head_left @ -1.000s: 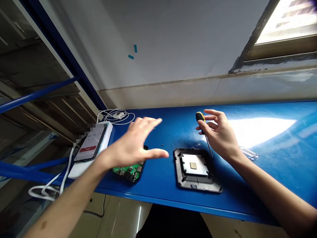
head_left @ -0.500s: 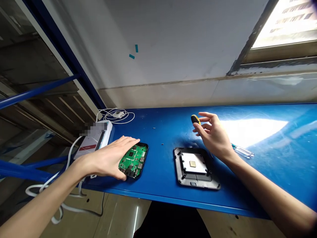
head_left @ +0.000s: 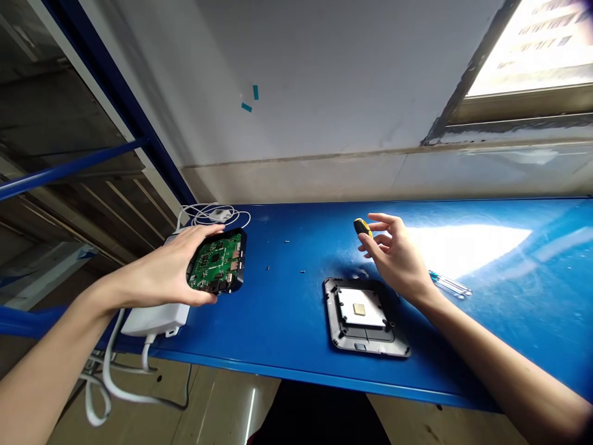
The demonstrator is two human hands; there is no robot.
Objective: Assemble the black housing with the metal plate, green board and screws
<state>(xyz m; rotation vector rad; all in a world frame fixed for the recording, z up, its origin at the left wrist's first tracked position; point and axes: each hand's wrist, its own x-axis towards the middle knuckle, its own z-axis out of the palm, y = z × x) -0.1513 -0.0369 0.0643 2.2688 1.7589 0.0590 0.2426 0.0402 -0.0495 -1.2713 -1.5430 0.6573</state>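
Note:
My left hand (head_left: 185, 266) grips a black plastic case by its sides, thumb on the near edge and fingers on the far edge. Inside the case a green circuit board (head_left: 217, 261) faces up, and the case is raised off the table and tilted. In my right hand (head_left: 389, 253) is a screwdriver with a black and yellow handle (head_left: 362, 228), pinched between thumb and fingers; its shaft is hidden. Below that hand lies a dark square cover (head_left: 370, 351), carrying a silver metal plate (head_left: 347, 303) with a small tan pad (head_left: 359, 309).
Several tiny screws (head_left: 302, 271) lie on the blue table (head_left: 278, 315). A white power strip (head_left: 157, 318) with thick cables is at the left edge. A white cable with a plug (head_left: 221, 215) is coiled behind. Slim clear-handled tools (head_left: 450, 284) lie right of my right forearm.
My left hand has lifted the case with the circuit board off the table and carried it left, over the power strip. A screw beside it has come into view. My right hand has barely moved.

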